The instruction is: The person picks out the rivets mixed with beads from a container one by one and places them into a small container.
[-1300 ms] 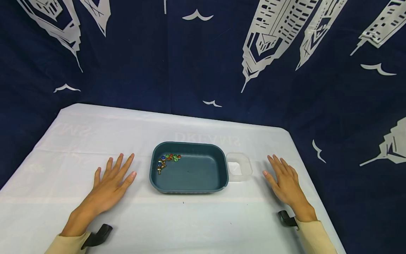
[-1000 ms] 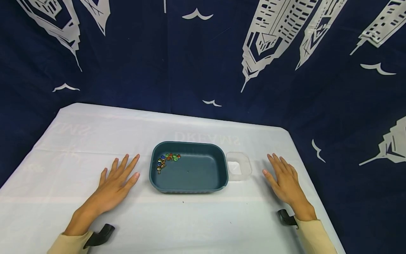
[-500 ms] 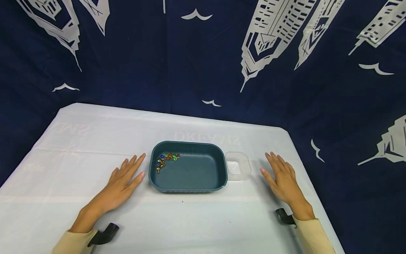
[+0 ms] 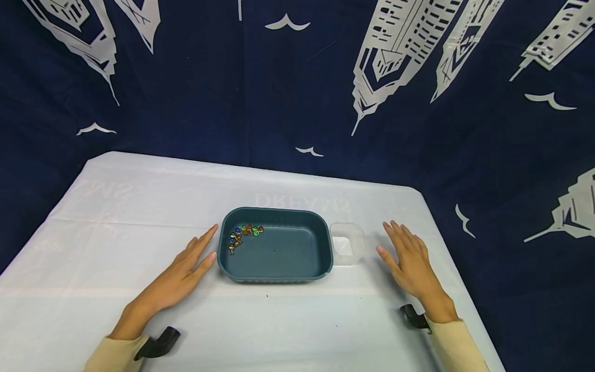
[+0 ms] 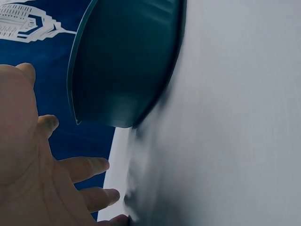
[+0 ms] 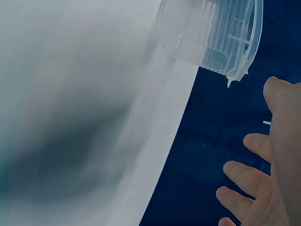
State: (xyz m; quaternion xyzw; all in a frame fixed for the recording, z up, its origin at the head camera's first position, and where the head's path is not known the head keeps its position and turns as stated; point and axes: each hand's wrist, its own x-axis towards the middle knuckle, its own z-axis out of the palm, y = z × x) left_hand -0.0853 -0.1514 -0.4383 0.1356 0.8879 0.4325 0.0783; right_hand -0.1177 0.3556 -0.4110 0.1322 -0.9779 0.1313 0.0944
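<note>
A dark teal plastic bin (image 4: 288, 261) stands on the white table. Several small shiny beads (image 4: 251, 230) in red, green and blue lie at its left end, beside gold-coloured bits (image 4: 234, 242) too small to identify. My left hand (image 4: 178, 276) is beside the bin's left wall, fingers straight, fingertips close to the rim; contact is unclear. In the left wrist view its palm (image 5: 23, 155) faces the bin (image 5: 127, 61). Against the bin's right side stands a clear plastic container (image 4: 357, 245). My right hand (image 4: 410, 263), fingers spread and holding nothing, is a short way right of that container (image 6: 211, 37).
White cloth (image 4: 279, 330) covers the table, which ends at a slanting right edge. Behind it hangs a dark blue curtain (image 4: 195, 103) with white building prints. Black straps with camera mounts (image 4: 158, 343) sit on both wrists.
My left hand has moved right, up to the bin's left side. My right hand has shifted slightly left toward the clear container. The bin and its contents have stayed put.
</note>
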